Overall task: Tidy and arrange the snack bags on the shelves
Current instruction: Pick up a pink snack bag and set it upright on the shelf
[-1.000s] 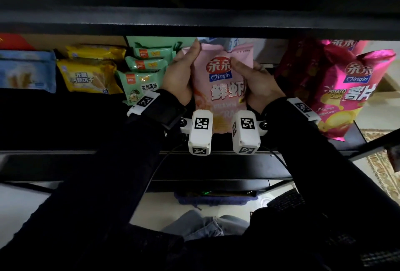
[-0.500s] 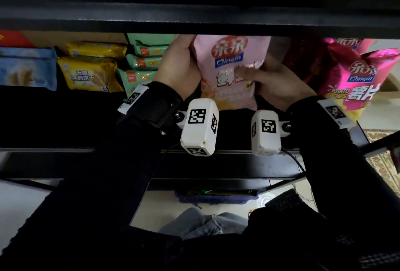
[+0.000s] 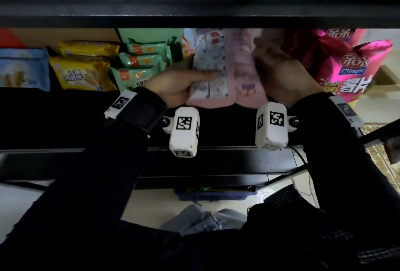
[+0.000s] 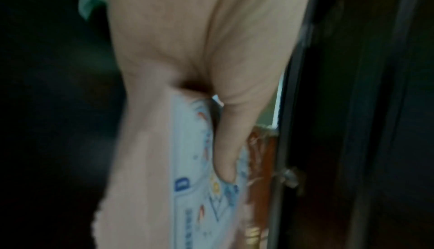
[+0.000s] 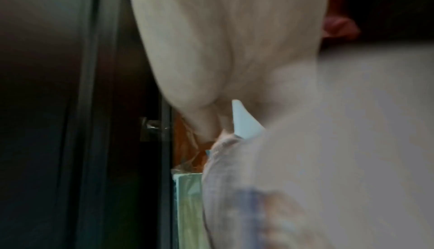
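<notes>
A pale pink snack bag (image 3: 236,69) stands upright on the middle shelf, its printed back panel facing me. My left hand (image 3: 184,82) grips its left edge, thumb lying across the white label. My right hand (image 3: 277,69) holds the right edge, fingers curled round it. The left wrist view shows the thumb (image 4: 234,141) pressed on the bag (image 4: 150,178). In the right wrist view the bag (image 5: 328,160) fills the right side, blurred, below my hand (image 5: 223,49). The bag's top is hidden behind the upper shelf (image 3: 194,11).
Magenta potato chip bags (image 3: 346,65) lean at the right. Green packets (image 3: 142,63), yellow packets (image 3: 82,71) and a blue packet (image 3: 23,69) lie at the left. The dark shelf board (image 3: 65,119) in front is bare. A patterned rug (image 3: 381,162) shows lower right.
The pink bag has been turned round: its front with the red logo faced me before, now the back label does. Both hands shifted along its edges and the bag went deeper in.
</notes>
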### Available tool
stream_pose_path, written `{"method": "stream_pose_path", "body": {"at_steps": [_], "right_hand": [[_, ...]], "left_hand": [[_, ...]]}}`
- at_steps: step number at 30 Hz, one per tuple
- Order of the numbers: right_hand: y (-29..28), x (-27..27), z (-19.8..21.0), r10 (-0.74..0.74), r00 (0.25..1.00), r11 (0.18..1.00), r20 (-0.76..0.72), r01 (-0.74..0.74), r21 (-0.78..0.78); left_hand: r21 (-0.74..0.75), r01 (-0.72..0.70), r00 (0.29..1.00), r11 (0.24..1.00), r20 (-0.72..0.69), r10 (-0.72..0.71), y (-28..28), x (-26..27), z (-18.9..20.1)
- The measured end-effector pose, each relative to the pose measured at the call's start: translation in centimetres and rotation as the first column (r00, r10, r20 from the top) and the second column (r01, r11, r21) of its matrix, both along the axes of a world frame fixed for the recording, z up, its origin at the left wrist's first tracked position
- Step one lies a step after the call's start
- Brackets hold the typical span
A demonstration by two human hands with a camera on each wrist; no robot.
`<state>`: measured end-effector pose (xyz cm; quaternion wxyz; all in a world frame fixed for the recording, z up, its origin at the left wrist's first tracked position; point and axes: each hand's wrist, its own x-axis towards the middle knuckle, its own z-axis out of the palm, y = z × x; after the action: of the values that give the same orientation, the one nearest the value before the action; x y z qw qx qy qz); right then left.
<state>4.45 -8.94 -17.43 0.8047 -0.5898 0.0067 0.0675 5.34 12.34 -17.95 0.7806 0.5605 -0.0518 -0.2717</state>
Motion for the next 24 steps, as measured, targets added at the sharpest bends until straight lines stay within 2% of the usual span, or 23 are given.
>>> {"method": "stream_pose_path", "body": {"at_steps": [2,4,6,10,14,19,21,24], "right_hand": [[-0.1,-0.1,-0.6,0.125,0.983,0.988,-0.138,-0.136,-0.077],[0.6,-0.5,-1.3,0.184,0.967,0.969,-0.174,-0.208,-0.133],[1.4,-0.9,-1.8,0.145,0.972,0.978,-0.183,-0.169,-0.125],[2.7,-1.0,-3.1,-0.004,0.976,0.996,-0.219,-0.016,-0.086],[3.0,-1.2,-4.0,-0.036,0.989,0.99,-0.144,0.015,-0.139],[2.5,-0.7,-2.4,0.08,0.995,0.984,-0.056,-0.088,-0.158],[2.9,-0.6,-1.6,0.096,0.995,0.983,-0.028,-0.099,-0.155],[3.4,-0.5,-1.2,0.006,1.0,0.988,0.025,-0.002,-0.155]], "left_hand": [[0.081,0.028,0.998,0.996,0.061,-0.033,-0.1,-0.4,-0.7],[0.13,0.07,0.993,0.989,0.081,-0.081,-0.1,-0.7,-1.3],[0.164,0.043,0.996,0.986,0.074,-0.056,-0.5,-0.7,-1.6],[0.157,-0.121,0.992,0.98,0.05,0.114,-1.7,-1.0,-2.8],[0.121,-0.132,0.991,0.984,0.032,0.129,-1.6,-1.5,-3.9],[0.098,-0.019,0.994,0.995,0.107,0.009,0.7,-0.2,-1.6],[0.109,-0.079,0.985,0.991,0.164,0.06,0.9,0.3,-1.0],[0.111,-0.234,0.959,0.966,0.192,0.21,0.4,0.2,-0.6]]}}
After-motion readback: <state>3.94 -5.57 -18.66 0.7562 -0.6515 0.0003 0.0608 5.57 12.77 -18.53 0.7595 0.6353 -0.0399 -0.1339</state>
